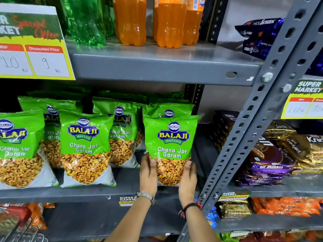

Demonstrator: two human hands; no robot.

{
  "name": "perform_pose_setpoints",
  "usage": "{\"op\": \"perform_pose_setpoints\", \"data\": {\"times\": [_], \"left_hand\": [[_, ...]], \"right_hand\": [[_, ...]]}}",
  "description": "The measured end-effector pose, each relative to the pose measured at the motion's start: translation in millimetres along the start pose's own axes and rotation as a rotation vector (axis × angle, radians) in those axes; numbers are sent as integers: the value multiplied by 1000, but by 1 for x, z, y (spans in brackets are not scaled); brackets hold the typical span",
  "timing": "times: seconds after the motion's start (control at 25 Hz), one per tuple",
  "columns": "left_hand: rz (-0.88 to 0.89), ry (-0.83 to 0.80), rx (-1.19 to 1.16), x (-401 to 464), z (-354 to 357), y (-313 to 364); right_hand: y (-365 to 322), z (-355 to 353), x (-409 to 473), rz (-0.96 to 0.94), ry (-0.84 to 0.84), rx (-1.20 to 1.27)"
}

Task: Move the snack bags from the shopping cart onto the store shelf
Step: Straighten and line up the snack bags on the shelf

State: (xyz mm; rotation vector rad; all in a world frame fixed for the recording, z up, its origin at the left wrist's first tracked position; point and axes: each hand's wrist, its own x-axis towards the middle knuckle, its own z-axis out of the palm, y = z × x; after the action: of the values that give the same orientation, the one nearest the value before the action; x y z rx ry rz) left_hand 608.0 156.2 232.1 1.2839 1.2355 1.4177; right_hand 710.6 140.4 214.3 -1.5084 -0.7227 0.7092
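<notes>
A green Balaji Chana Jor Garam snack bag (170,147) stands upright at the right end of the grey middle shelf (97,193). My left hand (148,173) grips its lower left side and my right hand (187,179) grips its lower right side. More of the same green bags (85,147) stand in rows to the left and behind it. A corner of the shopping cart (19,229), metal wire with a red part, shows at the bottom left; its contents are hidden.
Green and orange drink bottles (132,21) stand on the shelf above. A slotted grey upright post (258,123) runs diagonally just right of my hands. Biscuit packs (272,159) fill the neighbouring rack to the right. A yellow price sign (33,49) hangs at upper left.
</notes>
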Motion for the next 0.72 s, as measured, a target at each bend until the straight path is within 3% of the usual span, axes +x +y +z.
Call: {"op": "perform_pose_setpoints", "data": {"times": [0.12,0.28,0.36,0.56,0.72], "left_hand": [[-4,-20,11,-2,-3,-2],[121,114,92,-11,-30,12],[165,197,159,-11,-61,23],[107,421,338,8,-161,34],[34,235,266,34,-214,22]], "right_hand": [[2,0,-1,-21,-17,12],[-11,2,-28,-272,286,-85],[-21,16,-51,-396,315,-140],[-33,93,-95,-463,-195,-264],[-27,153,-107,-323,-429,-340]]}}
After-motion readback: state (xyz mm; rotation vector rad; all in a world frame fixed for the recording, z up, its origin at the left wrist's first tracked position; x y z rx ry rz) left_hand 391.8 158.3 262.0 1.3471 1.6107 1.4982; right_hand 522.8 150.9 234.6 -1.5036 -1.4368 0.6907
